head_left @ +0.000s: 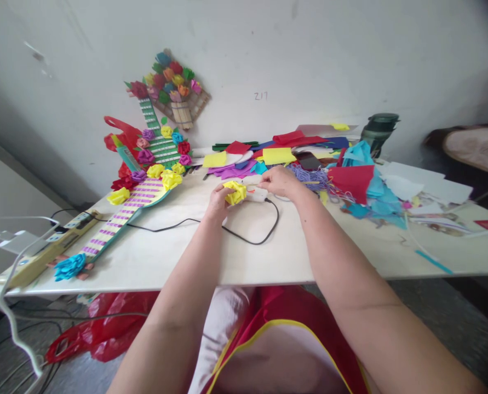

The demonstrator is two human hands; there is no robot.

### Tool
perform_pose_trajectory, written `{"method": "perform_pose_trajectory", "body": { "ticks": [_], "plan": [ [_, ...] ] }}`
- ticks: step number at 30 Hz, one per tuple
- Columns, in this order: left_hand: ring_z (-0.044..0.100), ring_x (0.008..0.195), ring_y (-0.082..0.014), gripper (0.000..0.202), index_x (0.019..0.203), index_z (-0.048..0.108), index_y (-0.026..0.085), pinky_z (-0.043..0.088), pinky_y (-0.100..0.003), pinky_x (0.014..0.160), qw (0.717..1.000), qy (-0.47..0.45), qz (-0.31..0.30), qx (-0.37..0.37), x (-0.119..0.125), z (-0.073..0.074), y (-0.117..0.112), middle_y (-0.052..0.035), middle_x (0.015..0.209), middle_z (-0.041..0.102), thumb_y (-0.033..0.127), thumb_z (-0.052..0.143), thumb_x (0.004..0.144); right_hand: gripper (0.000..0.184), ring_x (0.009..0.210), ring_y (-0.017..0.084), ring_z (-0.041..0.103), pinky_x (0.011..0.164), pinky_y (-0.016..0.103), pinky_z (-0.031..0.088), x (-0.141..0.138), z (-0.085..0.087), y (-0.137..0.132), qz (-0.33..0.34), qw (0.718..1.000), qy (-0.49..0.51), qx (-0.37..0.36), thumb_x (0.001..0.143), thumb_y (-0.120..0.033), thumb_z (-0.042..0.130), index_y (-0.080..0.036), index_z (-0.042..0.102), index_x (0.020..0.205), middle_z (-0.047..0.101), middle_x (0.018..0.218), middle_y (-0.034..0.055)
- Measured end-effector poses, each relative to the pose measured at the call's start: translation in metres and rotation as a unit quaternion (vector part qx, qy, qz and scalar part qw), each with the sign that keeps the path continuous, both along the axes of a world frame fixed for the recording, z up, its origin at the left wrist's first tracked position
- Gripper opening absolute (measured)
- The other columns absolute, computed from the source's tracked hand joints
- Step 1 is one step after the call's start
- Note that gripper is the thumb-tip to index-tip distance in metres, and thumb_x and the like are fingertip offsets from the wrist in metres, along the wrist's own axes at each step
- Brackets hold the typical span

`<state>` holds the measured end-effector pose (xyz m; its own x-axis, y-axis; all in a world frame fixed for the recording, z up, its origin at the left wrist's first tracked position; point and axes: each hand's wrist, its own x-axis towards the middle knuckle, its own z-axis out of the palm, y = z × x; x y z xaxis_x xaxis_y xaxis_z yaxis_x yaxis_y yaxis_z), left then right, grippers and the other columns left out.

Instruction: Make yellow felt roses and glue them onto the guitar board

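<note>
A crumpled yellow paper flower (236,192) sits in the fingers of my left hand (218,203), above the middle of the table. My right hand (280,181) is closed in a pinch just to the right of the flower; whatever is between its fingertips is too small to make out. Between and just below the hands lies a white glue gun (257,194) with an orange mark. Its black cord (277,219) loops over the tabletop toward the left.
At left, a guitar-shaped craft (120,219) with paper flowers leans against the wall near a power strip (55,243). Coloured paper sheets (279,155), purple yarn (309,176) and blue paper scraps (385,202) lie behind and right. A dark bottle (378,134) stands at back right.
</note>
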<state>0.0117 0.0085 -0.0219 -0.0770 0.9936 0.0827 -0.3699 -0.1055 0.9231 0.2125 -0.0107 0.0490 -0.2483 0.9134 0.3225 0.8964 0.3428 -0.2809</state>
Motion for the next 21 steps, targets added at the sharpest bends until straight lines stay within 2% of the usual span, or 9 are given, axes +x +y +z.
{"method": "perform_pose_trajectory", "body": {
  "ticks": [12, 17, 21],
  "plan": [
    [0.064, 0.067, -0.0175, 0.034, 0.082, 0.067, 0.016, 0.049, -0.026, 0.057, 1.0, -0.001, -0.012, -0.007, 0.001, 0.005, -0.005, -0.0024, 0.073, 0.067, 0.019, 0.069, 0.048, 0.019, 0.065, 0.015, 0.054, 0.063, 0.028, 0.036, -0.004, 0.001, -0.003, 0.018, 1.0, 0.011, -0.009, 0.082, -0.03, 0.064, -0.018, 0.076, 0.074, 0.067, 0.068, 0.0023],
    [0.065, 0.069, -0.018, 0.038, 0.087, 0.067, 0.016, 0.05, -0.026, 0.058, 1.0, -0.003, -0.025, -0.002, 0.002, 0.004, -0.005, -0.0015, 0.075, 0.068, 0.018, 0.069, 0.049, 0.025, 0.076, 0.016, 0.062, 0.068, 0.026, 0.04, -0.006, 0.003, -0.007, 0.027, 0.999, 0.008, -0.02, 0.086, -0.029, 0.061, -0.019, 0.08, 0.098, 0.075, 0.084, 0.0042],
    [0.066, 0.071, -0.0179, 0.04, 0.09, 0.067, 0.018, 0.05, -0.026, 0.058, 0.999, -0.008, -0.03, 0.009, 0.001, 0.005, -0.006, -0.0009, 0.077, 0.069, 0.018, 0.068, 0.05, 0.036, 0.082, 0.017, 0.066, 0.077, 0.025, 0.044, -0.008, 0.006, -0.012, 0.034, 0.998, 0.019, -0.04, 0.089, -0.028, 0.059, -0.023, 0.074, 0.122, 0.078, 0.089, 0.0045]
  ]
}}
